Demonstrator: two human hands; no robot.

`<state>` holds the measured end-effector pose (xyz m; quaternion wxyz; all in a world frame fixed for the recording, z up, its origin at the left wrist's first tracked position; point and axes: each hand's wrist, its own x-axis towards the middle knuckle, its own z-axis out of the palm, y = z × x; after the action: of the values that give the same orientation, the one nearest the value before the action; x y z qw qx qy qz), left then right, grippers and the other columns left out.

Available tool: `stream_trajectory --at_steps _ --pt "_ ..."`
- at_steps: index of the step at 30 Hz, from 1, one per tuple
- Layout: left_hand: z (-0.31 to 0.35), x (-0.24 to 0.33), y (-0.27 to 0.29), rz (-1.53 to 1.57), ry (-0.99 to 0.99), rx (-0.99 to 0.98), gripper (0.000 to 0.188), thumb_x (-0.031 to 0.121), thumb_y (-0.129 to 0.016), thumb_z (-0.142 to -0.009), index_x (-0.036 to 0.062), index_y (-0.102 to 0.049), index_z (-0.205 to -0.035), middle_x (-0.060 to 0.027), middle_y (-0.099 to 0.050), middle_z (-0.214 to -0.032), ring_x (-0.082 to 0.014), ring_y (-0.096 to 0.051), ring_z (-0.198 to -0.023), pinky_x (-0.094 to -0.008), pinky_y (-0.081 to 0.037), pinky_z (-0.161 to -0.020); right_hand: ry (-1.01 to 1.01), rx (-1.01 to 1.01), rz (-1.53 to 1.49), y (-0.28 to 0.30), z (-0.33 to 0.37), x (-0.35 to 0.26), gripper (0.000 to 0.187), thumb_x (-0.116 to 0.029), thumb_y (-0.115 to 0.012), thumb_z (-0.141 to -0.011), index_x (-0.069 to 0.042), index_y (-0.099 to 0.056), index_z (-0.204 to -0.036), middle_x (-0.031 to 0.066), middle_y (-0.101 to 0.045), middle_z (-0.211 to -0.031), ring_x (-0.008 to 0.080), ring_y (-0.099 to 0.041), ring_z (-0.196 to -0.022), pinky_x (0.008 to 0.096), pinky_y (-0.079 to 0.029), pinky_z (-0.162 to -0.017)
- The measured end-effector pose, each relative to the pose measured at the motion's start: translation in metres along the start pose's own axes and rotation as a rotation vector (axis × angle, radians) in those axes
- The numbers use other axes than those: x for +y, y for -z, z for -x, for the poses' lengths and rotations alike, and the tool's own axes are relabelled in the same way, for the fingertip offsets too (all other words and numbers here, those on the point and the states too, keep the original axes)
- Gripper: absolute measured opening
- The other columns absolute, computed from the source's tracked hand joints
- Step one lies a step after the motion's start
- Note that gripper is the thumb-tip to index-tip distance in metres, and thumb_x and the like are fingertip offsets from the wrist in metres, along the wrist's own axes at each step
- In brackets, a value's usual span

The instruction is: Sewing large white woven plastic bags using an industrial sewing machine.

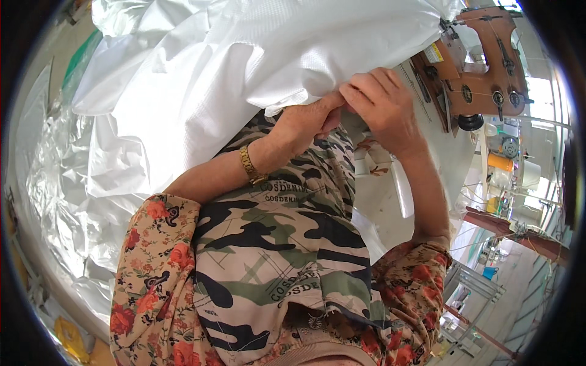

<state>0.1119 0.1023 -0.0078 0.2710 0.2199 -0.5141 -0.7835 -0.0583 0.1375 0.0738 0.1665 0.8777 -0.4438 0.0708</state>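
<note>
A large white textured sheet (244, 67) drapes across my lap and the table, its folded edge running toward a brown sewing machine (493, 67) at the far right. My left hand (308, 125), with a gold watch (249, 163) on the wrist, is closed at that edge. Close beside it, my right hand (381, 107) has its fingers curled in a pinch on the same edge, touching my left fingers. The fingertips are partly hidden, so the exact grip cannot be made out. The sheet's far right corner lies near the machine's needle end.
Shiny, crumpled film-like material (61, 201) is heaped at the left. A pale table (381, 201) lies under my right forearm, with scraps on it. Beyond the machine are an orange thread cone (500, 162), strung threads and a reddish-brown beam (513, 232).
</note>
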Motion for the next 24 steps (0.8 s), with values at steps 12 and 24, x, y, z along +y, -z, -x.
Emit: stream_trajectory --at_steps 12,24 --pt "0.026 0.050 -0.011 -0.258 -0.384 -0.545 0.053 0.048 -0.060 -0.093 -0.0018 -0.067 -0.109 -0.0137 -0.069 -0.090 -0.0263 -0.066 -0.084 -0.0352 -0.052 -0.078 -0.100 0.331 -0.094 -0.030 0.024 -0.012 0.030 -0.013 -0.066 -0.071 -0.006 -0.060 -0.100 0.0076 -0.059 -0.097 0.0271 -0.059 -0.090 0.0412 -0.049 -0.083" --pt "-0.015 0.037 0.009 -1.229 -0.953 0.098 0.035 0.003 -0.067 -0.072 0.0010 -0.062 -0.107 -0.0108 -0.057 -0.099 -0.0292 -0.056 -0.092 -0.0412 -0.046 -0.085 -0.156 0.453 -0.207 -0.023 0.022 -0.022 0.019 -0.008 -0.065 -0.074 0.000 -0.055 -0.088 0.0156 -0.063 -0.095 0.0351 -0.064 -0.089 0.0453 -0.054 -0.084"
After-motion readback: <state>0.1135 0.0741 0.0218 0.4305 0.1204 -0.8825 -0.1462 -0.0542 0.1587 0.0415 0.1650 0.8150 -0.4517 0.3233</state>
